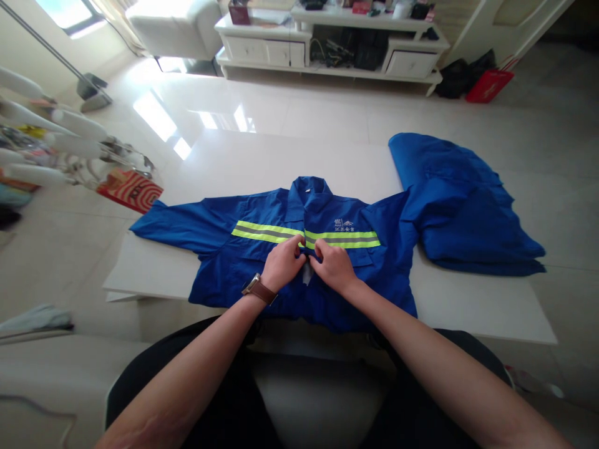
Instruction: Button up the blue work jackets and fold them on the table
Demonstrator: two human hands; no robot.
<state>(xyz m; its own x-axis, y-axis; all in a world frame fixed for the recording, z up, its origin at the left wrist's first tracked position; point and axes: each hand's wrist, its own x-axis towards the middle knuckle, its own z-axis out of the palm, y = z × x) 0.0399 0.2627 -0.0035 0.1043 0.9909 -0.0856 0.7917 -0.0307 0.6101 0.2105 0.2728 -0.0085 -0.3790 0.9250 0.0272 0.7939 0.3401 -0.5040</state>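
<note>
Blue jacket lay flat, centre of desk. Left hand & right hand both pinched its front opening, mid-chest. Risk: edges misaligned, fabric bunches; near hem overhangs, could slide off.

Glossy pale tiled floor, white media cabinet, sunlit window behind.

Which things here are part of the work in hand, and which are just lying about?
In hand: blue work jacket with yellow reflective stripes, left hand, right hand.

Lying about: folded blue garments, red patterned bag, white TV cabinet, red shopping bag.
</note>
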